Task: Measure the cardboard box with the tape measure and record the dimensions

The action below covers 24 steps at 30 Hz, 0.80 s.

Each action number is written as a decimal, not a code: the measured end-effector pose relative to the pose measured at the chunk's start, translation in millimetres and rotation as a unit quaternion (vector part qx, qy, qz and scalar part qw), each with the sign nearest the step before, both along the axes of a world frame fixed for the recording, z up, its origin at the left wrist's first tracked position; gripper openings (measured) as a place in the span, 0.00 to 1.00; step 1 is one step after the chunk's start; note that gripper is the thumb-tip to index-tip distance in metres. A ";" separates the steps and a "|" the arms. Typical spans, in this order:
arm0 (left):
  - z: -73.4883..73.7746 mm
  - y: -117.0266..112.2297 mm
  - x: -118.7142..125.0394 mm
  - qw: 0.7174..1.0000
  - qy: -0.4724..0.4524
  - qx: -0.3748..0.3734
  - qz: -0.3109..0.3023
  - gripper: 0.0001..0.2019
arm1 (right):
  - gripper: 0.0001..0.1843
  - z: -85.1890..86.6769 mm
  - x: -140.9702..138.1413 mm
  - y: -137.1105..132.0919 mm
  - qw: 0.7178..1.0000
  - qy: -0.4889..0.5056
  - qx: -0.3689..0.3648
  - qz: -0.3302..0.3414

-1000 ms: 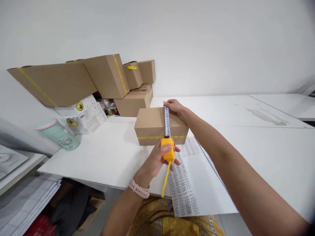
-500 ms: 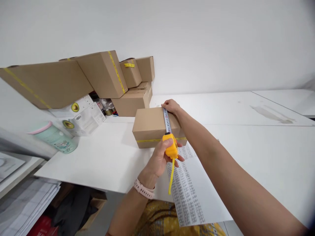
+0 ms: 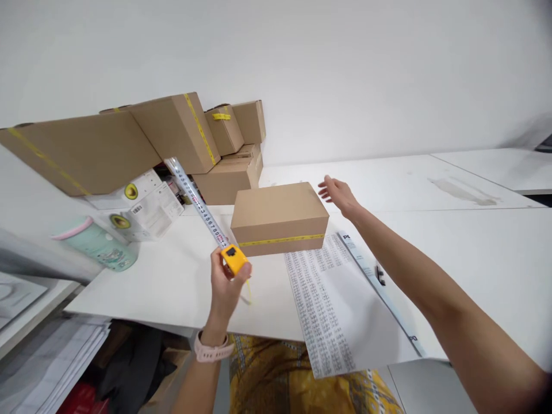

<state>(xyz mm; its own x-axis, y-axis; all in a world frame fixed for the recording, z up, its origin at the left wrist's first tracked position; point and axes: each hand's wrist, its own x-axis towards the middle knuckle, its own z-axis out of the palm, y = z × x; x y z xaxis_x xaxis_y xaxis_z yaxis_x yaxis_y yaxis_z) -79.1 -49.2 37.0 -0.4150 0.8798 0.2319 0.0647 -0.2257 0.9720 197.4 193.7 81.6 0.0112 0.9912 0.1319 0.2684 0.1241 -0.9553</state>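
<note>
My left hand (image 3: pixel 225 287) grips a yellow tape measure (image 3: pixel 235 260), left of and in front of a closed cardboard box (image 3: pixel 278 210). Its metal blade (image 3: pixel 198 206) sticks out up and to the left, free of the box, and a thin yellow strap dangles below the case. The box lies flat on the white table, with a yellow printed band along its front side. Just off the box's right rear corner hovers my right hand (image 3: pixel 338 194), empty, its fingers apart. Under the box's front edge reaches a printed sheet (image 3: pixel 321 310) covered with rows of small marks.
Cardboard boxes (image 3: pixel 172 132) are stacked at the back left, above white cartons with avocado pictures (image 3: pixel 149 210). A mint tumbler (image 3: pixel 97 244) leans beside them. Right of the sheet lie a pale blue strip (image 3: pixel 379 290) and a small black object (image 3: pixel 380 275). A wall stands behind the table.
The tape has come off the box top; my left hand has swung it to the left with the blade still out. My right hand has let go of the blade's end and moved right.
</note>
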 end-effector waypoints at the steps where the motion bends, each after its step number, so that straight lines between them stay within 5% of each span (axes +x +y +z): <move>1: -5.4 2.9 -9.0 1.000 -0.013 -0.015 0.001 0.32 | 0.34 -9.9 7.6 -12.8 1.000 -0.017 -0.013 0.018; 4: -9.5 15.8 -23.5 0.997 -0.046 -0.054 -0.033 0.30 | 0.35 -26.4 17.9 -49.6 0.992 -0.009 -0.015 0.128; 6: -0.6 23.3 -25.3 0.996 -0.046 -0.053 -0.052 0.30 | 0.34 -19.4 17.5 -64.2 0.985 -0.004 0.012 0.171; 12: 49.6 35.8 -20.4 0.995 -0.034 0.016 -0.096 0.28 | 0.30 46.7 21.4 -59.7 0.995 -0.011 0.074 0.063; 15: 62.7 40.3 -13.6 0.994 -0.014 0.021 -0.107 0.28 | 0.24 54.8 24.4 -51.4 0.996 -0.056 0.068 0.030; 18: 65.0 32.4 1.8 0.995 0.006 0.039 -0.087 0.28 | 0.23 43.4 24.4 -45.5 0.994 -0.077 0.075 -0.007; 21: 59.2 6.8 28.7 0.993 0.025 0.065 -0.093 0.29 | 0.17 35.8 21.3 -42.6 0.978 -0.099 0.185 -0.007; 24: 44.1 -23.7 62.0 0.973 -0.013 0.012 -0.231 0.31 | 0.14 40.2 14.9 -43.1 0.941 -0.184 0.283 0.030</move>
